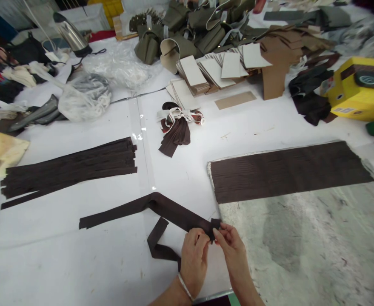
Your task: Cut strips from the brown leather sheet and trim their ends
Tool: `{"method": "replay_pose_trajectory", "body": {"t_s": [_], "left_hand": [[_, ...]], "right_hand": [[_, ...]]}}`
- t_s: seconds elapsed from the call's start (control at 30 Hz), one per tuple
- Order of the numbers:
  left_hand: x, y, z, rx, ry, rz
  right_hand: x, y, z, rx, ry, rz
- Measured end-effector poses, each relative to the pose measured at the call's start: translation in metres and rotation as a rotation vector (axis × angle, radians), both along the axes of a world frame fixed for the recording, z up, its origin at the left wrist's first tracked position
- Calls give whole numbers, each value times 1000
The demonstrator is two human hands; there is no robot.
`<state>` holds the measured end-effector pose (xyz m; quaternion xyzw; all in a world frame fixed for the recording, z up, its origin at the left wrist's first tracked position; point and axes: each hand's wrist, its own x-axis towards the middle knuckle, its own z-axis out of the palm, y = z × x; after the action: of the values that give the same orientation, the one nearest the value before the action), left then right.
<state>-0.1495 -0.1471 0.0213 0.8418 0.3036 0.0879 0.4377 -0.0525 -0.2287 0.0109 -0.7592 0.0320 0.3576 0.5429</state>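
Note:
My left hand, with a bangle at the wrist, pinches a long dark brown strip near its right end. Close beside it, my right hand has thumb and fingers closed on the same end of that strip. From there the strip runs up and left across the white table, bending near its middle. A narrower dark strip lies folded to the left of my left hand, one end passing behind the hand. What exactly sits between the fingertips is partly hidden.
A bundle of dark strips lies at left. More strips lie side by side on a pale stained board at right. Behind are a tied dark bunch, white-and-brown card pieces, olive pieces and a yellow box.

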Motion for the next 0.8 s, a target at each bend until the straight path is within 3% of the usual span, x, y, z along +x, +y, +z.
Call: {"method": "replay_pose_trajectory", "body": {"t_s": [0.17, 0.27, 0.37, 0.47, 0.6, 0.8], "left_hand": [[-2, -6, 2, 103, -34, -20], [-3, -8, 8, 184, -71, -38], [-4, -11, 12, 166, -95, -41], [-6, -15, 14, 6, -104, -2], [-5, -15, 16, -301, -8, 59], [1, -4, 21, -663, 89, -101]], "right_hand": [[12, 0, 8, 71, 114, 4], [17, -4, 11, 59, 104, 59], [20, -11, 13, 14, 64, 132], [23, -20, 17, -44, 7, 146], [28, -31, 27, -36, -2, 18], [34, -43, 41, -5, 85, -199]]}}
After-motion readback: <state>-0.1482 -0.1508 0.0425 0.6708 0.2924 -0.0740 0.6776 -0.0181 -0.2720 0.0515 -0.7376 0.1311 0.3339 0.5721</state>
